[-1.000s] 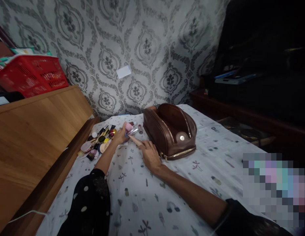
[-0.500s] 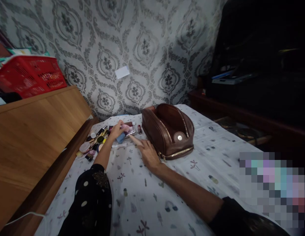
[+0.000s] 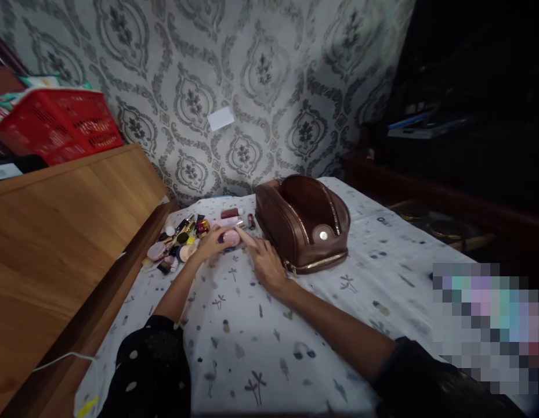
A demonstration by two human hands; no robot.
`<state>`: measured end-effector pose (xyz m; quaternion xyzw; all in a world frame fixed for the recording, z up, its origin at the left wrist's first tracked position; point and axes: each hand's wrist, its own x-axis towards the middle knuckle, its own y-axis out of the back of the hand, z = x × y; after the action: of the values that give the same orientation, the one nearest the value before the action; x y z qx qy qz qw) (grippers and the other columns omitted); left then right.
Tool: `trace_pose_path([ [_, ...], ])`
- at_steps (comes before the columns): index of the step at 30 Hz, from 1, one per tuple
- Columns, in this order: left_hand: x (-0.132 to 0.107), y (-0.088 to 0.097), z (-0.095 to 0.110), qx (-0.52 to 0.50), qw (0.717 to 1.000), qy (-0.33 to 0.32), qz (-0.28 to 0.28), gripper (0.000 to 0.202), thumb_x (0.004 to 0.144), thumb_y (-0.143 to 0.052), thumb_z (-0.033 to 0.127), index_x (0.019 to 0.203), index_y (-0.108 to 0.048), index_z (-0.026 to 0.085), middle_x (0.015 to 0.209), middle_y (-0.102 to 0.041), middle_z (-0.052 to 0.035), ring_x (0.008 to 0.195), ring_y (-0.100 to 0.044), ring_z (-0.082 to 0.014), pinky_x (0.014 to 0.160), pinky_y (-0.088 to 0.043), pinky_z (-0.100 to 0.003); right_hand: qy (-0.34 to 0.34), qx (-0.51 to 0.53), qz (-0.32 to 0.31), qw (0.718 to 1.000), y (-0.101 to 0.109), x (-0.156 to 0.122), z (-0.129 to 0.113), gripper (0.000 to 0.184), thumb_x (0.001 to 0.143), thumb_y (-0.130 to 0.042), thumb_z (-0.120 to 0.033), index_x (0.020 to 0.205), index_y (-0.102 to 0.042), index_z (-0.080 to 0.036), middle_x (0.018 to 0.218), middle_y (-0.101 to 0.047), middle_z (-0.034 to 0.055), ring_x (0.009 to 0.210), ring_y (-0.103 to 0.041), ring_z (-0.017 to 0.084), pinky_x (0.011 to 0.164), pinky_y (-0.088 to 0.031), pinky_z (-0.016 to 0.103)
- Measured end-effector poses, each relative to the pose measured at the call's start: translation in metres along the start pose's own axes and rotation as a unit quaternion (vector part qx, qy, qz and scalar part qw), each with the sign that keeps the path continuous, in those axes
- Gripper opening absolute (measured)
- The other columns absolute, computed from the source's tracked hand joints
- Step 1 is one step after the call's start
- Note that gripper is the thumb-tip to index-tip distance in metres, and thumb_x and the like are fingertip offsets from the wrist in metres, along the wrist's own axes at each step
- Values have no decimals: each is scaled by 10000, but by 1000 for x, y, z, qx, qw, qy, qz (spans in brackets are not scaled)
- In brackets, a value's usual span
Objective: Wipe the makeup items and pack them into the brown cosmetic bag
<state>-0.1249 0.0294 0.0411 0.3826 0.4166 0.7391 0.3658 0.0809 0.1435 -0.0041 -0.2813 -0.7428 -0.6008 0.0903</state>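
Note:
My left hand (image 3: 209,246) reaches into a scatter of small cosmetics (image 3: 177,244) on the bed and is closed around a small pink round item (image 3: 230,237). My right hand (image 3: 264,261) lies flat on the sheet just right of it, index finger stretched toward the pink item. A brown leather zip bag (image 3: 304,220) stands open directly right of my right hand. Tubes and small bottles (image 3: 231,218) lie between the hands and the wall.
The bed has a white patterned sheet (image 3: 269,342). A wooden headboard (image 3: 64,232) runs along the left, with a red plastic basket (image 3: 60,125) on top. A white cable (image 3: 60,360) hangs at lower left. Dark furniture (image 3: 460,145) stands at the right.
My left hand has come down from the tubes to the sheet, now holding the pink item near my right index finger. The right hand shifted slightly toward it.

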Motion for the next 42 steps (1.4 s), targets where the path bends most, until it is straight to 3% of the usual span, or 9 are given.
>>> trace_pose_path([
  [5, -15, -14, 19, -4, 999, -37, -26, 660, 837, -655, 466, 1420, -488, 206, 1328, -555, -131, 1265, -479, -314, 1101, -378, -457, 7, 6, 12, 1000, -1, -2, 0, 436, 896, -405, -12, 1261, -618, -119, 1358, -547, 185, 1210, -453, 319, 998, -415, 448],
  [11, -29, -15, 23, -18, 998, -57, -16, 720, 818, -597, 222, 1502, -373, 225, 1473, -487, -126, 1360, -436, -297, 1152, -344, -460, 46, 9, 40, 998, 2, -3, -3, 387, 938, -403, -75, 1259, -615, -122, 1363, -562, 176, 1254, -435, 319, 1024, -391, 460],
  [16, -44, -9, 35, -12, 999, -50, 18, 678, 724, -512, 71, 1390, -497, 201, 1376, -568, -107, 1298, -479, -276, 1149, -348, -468, 75, 39, 46, 995, 1, -2, -4, 457, 915, -447, -80, 1364, -530, -104, 1390, -554, 187, 1301, -432, 306, 1054, -380, 481],
  [21, -72, 2, 62, -30, 997, -66, -2, 461, 735, -517, 121, 1171, -645, 202, 1118, -670, -85, 1065, -586, -250, 983, -473, -400, 110, 66, 33, 991, 2, -3, -5, 547, 867, -578, -171, 1396, -481, -72, 1390, -543, 214, 1328, -427, 330, 1085, -359, 503],
  [24, -89, 9, 70, -112, 992, -56, -33, 236, 758, -536, 188, 909, -716, 206, 911, -691, -57, 898, -614, -226, 885, -501, -362, 140, 73, 15, 987, 5, -6, -7, 564, 850, -630, -208, 1377, -490, -65, 1384, -538, 204, 1320, -427, 323, 1100, -346, 493],
  [26, -95, 12, 68, -187, 982, -10, 4, 194, 769, -538, 235, 841, -713, 194, 865, -692, -53, 853, -622, -220, 839, -511, -348, 155, 72, 9, 985, 8, -9, -9, 556, 855, -648, -232, 1368, -499, -77, 1372, -541, 190, 1287, -440, 321, 1087, -356, 488],
  [31, -94, 3, 56, -246, 956, 76, 141, 347, 892, -364, 288, 1063, -647, 184, 1032, -676, -78, 967, -628, -227, 861, -515, -360, 137, 52, 6, 989, 14, -16, -13, 510, 863, -669, -246, 1323, -541, -64, 1249, -567, 195, 1138, -482, 314, 990, -410, 458],
  [38, -94, -42, 77, -248, 963, 20, 100, 464, 936, -477, 367, 1363, -498, 186, 1448, -537, -113, 1364, -478, -234, 1180, -339, -399, 107, 31, -2, 994, 13, -21, -16, 451, 898, -528, -107, 1349, -527, -113, 1301, -580, 160, 1175, -466, 296, 986, -400, 429],
  [42, -95, -46, 74, -229, 970, -1, 81, 496, 966, -460, 416, 1411, -454, 197, 1464, -519, -123, 1385, -458, -239, 1198, -316, -427, 117, 48, -12, 992, 15, -20, -15, 450, 885, -529, -91, 1335, -527, -86, 1312, -597, 169, 1218, -473, 300, 1011, -404, 456],
])
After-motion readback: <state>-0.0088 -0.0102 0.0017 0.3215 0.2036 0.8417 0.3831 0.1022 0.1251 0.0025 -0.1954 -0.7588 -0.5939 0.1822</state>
